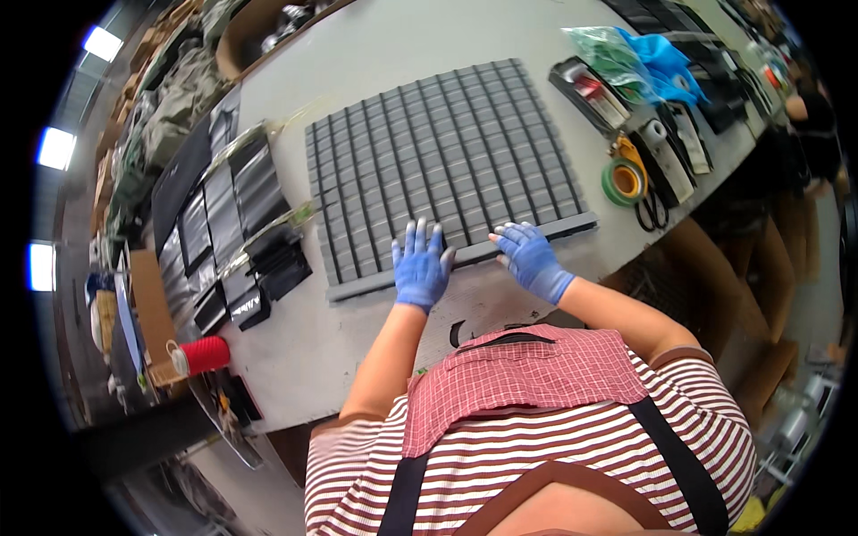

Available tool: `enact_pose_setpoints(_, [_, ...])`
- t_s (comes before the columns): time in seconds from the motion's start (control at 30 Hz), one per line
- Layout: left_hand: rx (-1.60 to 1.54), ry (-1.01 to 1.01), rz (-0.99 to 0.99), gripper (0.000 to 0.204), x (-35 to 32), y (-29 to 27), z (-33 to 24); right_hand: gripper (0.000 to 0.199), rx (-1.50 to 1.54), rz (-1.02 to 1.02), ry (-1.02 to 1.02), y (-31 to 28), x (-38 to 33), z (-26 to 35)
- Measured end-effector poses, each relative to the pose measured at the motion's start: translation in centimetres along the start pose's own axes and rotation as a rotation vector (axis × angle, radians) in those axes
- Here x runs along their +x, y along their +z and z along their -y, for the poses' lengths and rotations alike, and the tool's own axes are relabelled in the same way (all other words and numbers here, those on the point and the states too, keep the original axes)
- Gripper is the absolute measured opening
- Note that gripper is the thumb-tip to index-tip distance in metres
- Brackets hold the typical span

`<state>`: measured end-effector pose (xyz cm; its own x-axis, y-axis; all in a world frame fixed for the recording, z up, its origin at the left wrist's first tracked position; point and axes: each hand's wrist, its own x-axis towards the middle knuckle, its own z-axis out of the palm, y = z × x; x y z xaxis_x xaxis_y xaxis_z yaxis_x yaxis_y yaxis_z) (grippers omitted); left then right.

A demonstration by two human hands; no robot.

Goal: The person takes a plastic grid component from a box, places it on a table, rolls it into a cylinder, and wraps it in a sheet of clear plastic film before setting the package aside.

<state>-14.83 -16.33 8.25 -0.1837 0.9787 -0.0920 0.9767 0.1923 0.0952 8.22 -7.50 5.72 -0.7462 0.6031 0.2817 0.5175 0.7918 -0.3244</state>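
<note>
A large grey tray [357,284] filled with rows of small dark grey rectangular blocks lies on the white table. My left hand [420,268], in a blue glove, rests flat with fingers spread on the tray's near rim and nearest blocks. My right hand [529,257], also in a blue glove, lies flat on the near rim a little to the right. Neither hand holds anything.
Stacks of black flat packages [234,223] lie left of the tray. A red cup [204,355] sits at the table's left edge. Green tape roll [623,181], scissors [652,213], blue gloves [666,62] and black trays lie at the right. Cardboard boxes stand below the table.
</note>
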Motion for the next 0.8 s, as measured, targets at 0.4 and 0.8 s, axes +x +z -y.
enact_pose_setpoints(0.4, [-0.105, -0.029, -0.140, 0.048, 1.0, 1.1, -0.2, 0.053, 0.105, 0.416, -0.113, -1.4, 9.2, -2.6])
enact_pose_setpoints(0.8, [-0.225, 0.056, -0.169, 0.061, 13.4, -2.4, 4.9, 0.076, -0.213, 0.567, 0.056, -0.5, 17.3, -1.9])
